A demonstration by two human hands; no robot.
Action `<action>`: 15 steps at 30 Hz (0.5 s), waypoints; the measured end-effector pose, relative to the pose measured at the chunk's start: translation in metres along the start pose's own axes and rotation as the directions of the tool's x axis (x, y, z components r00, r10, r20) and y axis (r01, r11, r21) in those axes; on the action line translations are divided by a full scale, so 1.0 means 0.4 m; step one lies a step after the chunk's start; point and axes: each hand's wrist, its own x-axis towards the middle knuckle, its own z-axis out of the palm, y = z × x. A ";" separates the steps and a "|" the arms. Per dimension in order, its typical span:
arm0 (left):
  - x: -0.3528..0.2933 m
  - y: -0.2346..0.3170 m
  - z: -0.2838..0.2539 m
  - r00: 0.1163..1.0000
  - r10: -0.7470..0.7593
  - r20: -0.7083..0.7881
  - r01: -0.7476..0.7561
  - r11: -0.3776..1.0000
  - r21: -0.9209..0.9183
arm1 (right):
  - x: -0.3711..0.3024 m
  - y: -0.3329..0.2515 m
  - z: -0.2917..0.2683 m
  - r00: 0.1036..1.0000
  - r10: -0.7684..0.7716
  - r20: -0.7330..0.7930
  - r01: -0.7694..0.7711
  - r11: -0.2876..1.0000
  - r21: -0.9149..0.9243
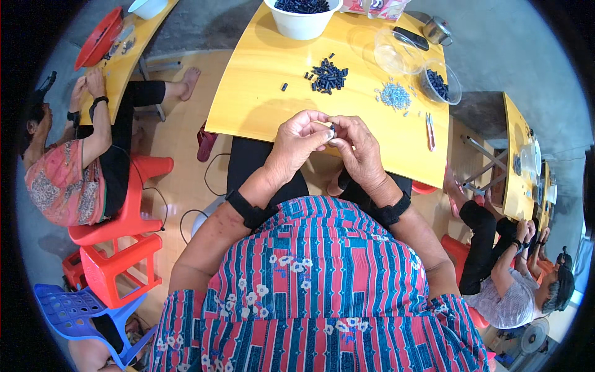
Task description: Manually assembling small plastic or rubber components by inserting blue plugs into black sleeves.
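My left hand point(302, 137) and my right hand point(358, 150) meet just off the near edge of the yellow table. Pinched between their fingertips is a small dark piece point(333, 129), mostly covered by fingers and thumbs. Beyond them lies a pile of short black cylindrical pieces point(329, 77), with one loose piece point(284, 87) to its left. Right of it is a heap of small pale blue-grey pieces point(395, 96). A clear round tub point(455, 93) holds more dark pieces. Small thread snips point(430, 132) lie near the table's right side.
A white bowl point(302, 25) of black pieces stands at the far edge. A clear lid point(392, 56), a dark phone point(411, 39) and a metal mug point(437, 30) are at the far right. People sit at other tables left and right; red stools point(124, 263) stand at left.
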 end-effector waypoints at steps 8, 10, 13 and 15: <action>0.009 -0.014 0.001 0.999 0.053 0.014 -0.052 0.998 -0.023 | 0.002 0.005 -0.003 0.998 -0.066 0.023 0.066 0.998 -0.014; 0.008 -0.009 0.001 0.999 0.045 0.017 -0.044 0.999 -0.021 | 0.003 0.009 -0.006 0.995 -0.084 0.055 0.087 0.995 -0.047; 0.008 -0.005 0.005 0.999 0.038 0.014 -0.037 0.999 -0.035 | 0.001 0.009 -0.009 0.999 -0.023 0.049 0.023 1.000 0.007; 0.010 -0.002 0.006 0.999 0.040 0.009 -0.039 0.998 -0.051 | 0.001 0.003 -0.007 0.999 -0.018 0.039 0.017 1.000 0.008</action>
